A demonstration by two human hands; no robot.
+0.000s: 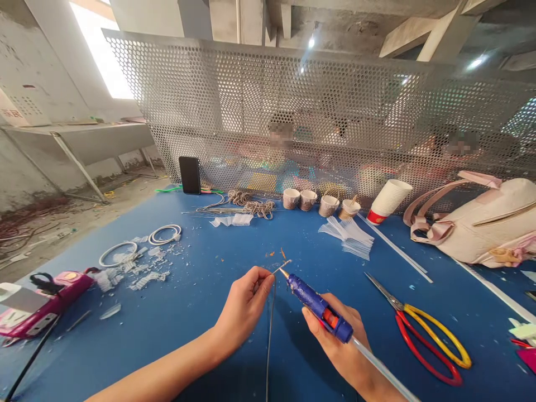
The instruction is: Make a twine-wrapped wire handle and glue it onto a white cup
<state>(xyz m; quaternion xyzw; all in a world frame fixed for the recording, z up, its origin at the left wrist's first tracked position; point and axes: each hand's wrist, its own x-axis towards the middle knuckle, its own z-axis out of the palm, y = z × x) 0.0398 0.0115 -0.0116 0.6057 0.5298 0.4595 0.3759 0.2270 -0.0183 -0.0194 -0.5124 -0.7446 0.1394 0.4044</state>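
My left hand (250, 296) is closed in a pinch on a thin grey cord (270, 335), which hangs down toward the near table edge. From the fingertips a short pale end (285, 264) sticks out to the right. My right hand (341, 340) is wrapped round a blue hot glue gun (316, 304), its nozzle touching or very near that pale end. A clear glue stick (383, 368) runs out of the gun's back. Small orange scraps (283, 254) lie just beyond the nozzle.
Red-and-yellow-handled scissors (433, 335) lie right. Farther back are small wrapped cups (329, 205), stacked paper cups (389, 201), clear strips (349, 237), cord bundles (259, 209) and a pink bag (489, 223). A pink power strip (46, 304) and white rings (119, 254) sit left. A perforated metal panel (251, 111) stands behind.
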